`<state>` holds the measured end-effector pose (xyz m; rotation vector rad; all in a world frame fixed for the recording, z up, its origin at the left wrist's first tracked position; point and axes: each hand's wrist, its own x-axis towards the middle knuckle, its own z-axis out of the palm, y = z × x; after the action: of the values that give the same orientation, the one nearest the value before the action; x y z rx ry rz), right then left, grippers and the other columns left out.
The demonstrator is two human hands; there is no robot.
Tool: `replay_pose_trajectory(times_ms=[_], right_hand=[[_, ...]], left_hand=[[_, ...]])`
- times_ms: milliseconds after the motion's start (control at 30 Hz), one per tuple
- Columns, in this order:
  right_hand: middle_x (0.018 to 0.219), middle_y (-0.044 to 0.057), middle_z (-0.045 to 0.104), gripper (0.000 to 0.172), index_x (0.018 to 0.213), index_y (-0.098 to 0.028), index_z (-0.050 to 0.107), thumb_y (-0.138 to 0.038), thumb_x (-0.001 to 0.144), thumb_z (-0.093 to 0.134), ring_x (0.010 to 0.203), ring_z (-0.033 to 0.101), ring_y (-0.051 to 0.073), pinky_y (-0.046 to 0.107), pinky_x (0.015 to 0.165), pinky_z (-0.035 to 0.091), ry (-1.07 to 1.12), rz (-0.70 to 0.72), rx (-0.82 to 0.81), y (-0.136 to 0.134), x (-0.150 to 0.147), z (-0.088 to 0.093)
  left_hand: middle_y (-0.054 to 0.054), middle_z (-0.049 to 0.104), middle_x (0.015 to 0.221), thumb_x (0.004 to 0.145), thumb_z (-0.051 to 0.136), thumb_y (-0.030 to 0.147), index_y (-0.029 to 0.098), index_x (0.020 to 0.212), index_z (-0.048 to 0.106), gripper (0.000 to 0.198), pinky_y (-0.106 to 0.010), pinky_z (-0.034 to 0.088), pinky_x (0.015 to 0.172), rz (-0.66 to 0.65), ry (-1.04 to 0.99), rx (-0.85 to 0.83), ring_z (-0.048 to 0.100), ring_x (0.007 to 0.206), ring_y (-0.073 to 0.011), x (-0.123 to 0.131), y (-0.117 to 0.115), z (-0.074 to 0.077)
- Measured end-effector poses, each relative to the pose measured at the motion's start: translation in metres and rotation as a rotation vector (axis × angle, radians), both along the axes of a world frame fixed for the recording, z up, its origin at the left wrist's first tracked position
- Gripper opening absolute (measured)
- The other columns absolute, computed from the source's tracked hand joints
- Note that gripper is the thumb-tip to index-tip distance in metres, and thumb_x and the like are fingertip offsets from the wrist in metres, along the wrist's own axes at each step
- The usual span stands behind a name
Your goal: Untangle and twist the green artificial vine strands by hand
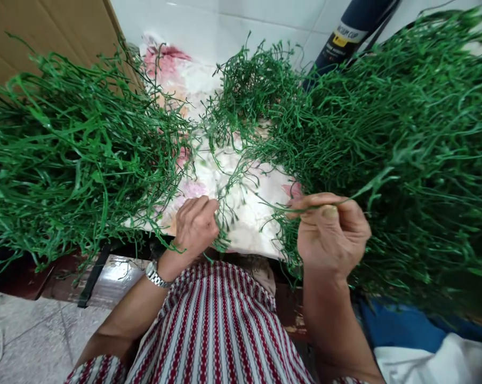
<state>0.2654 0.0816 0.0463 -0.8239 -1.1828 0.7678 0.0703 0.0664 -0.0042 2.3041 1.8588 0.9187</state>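
Between thumb and fingers, my right hand (332, 234) pinches a thin green plastic stem (369, 186), near the edge of the right pile. My left hand (197, 221), with a metal watch at its wrist, is curled closed near the front edge of the floral-covered table (249, 229). Small green sprigs (225, 213) show beside its fingers, and its grip on them is partly hidden. A large heap of green artificial stems (73, 154) lies to the left. Another big heap (417, 133) fills the right side.
A smaller green clump (257, 80) sits at the back middle. Behind the right heap leans a dark blue cylinder (340, 37) labelled "vacuum cup". A cardboard box (57, 32) stands at the back left, against white tiles. Blue and white cloth (404, 325) lies low at the right.
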Motion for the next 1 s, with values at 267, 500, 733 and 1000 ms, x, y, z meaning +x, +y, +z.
replay_pose_trajectory(times_ms=[267,500,733,1000], right_hand=[[0.078,0.000,0.061,0.007,0.080,-0.022,0.060,-0.027,0.082,0.056,0.064,0.060,0.013,0.029,0.052,0.054,-0.083,-0.054,0.038,0.008,-0.004,0.024],[0.076,-0.002,0.061,0.016,0.094,-0.024,0.059,-0.033,0.088,0.048,0.056,0.057,0.009,0.025,0.053,0.050,-0.213,-0.049,0.076,0.044,-0.059,0.052],[0.086,0.005,0.066,0.042,0.114,-0.016,0.051,-0.047,0.087,0.043,0.075,0.061,0.016,0.030,0.071,0.046,-0.981,0.311,0.017,0.087,-0.113,0.039],[0.104,0.009,0.065,0.030,0.109,-0.015,0.057,-0.031,0.089,0.040,0.090,0.061,0.019,0.028,0.077,0.043,-1.153,0.201,0.033,0.070,-0.083,0.034]], left_hand=[[-0.004,0.056,0.069,0.077,0.042,0.007,0.018,0.073,0.055,0.018,-0.029,0.037,0.063,-0.225,-0.037,-0.111,0.051,0.069,-0.0173,0.026,-0.004,0.007],[-0.005,0.056,0.076,0.080,0.040,0.011,0.018,0.075,0.055,0.017,-0.031,0.039,0.069,-0.292,0.023,-0.186,0.051,0.074,-0.0178,0.037,-0.006,-0.002],[-0.005,0.057,0.078,0.081,0.041,0.014,0.018,0.074,0.056,0.017,-0.032,0.040,0.069,-0.292,-0.007,-0.194,0.052,0.074,-0.0186,0.040,-0.006,-0.008],[-0.006,0.058,0.079,0.081,0.042,0.013,0.017,0.079,0.058,0.018,-0.031,0.042,0.066,-0.267,-0.106,-0.193,0.052,0.075,-0.0181,0.034,-0.006,-0.008]])
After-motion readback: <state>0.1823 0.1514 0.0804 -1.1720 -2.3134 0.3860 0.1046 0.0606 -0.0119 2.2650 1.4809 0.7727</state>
